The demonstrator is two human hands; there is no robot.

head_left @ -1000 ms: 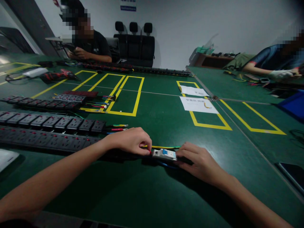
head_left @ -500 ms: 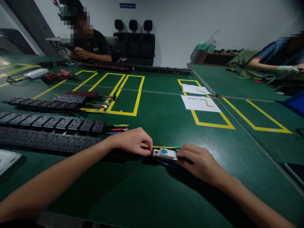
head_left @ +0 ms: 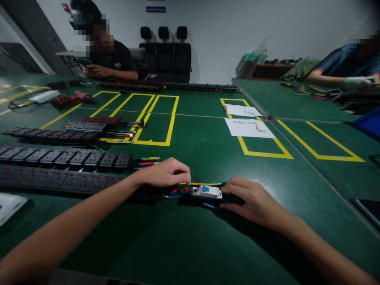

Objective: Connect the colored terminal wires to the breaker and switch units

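Observation:
A white circuit breaker with a blue switch lies near the middle of the table. My right hand is closed round its right end, thumb and fingers on either side. Red wire runs into the breaker's left end. Blue wire lies below it, and a yellow-green wire passes behind the breaker. My left hand is just up and left of the breaker, fingers curled, tips at the yellow-green wire. Whether they pinch it is hidden. Beneath my left forearm runs a black socket strip.
A second socket strip lies behind the first, with lugged wires at its end. Farther back are shorter strips, a red drill and paper sheets on yellow-taped rectangles. One person sits across the table, another at right.
My left hand has lifted slightly from the breaker's left end, and the red wire there now shows. My right hand stays on the breaker. The view has shifted slightly.

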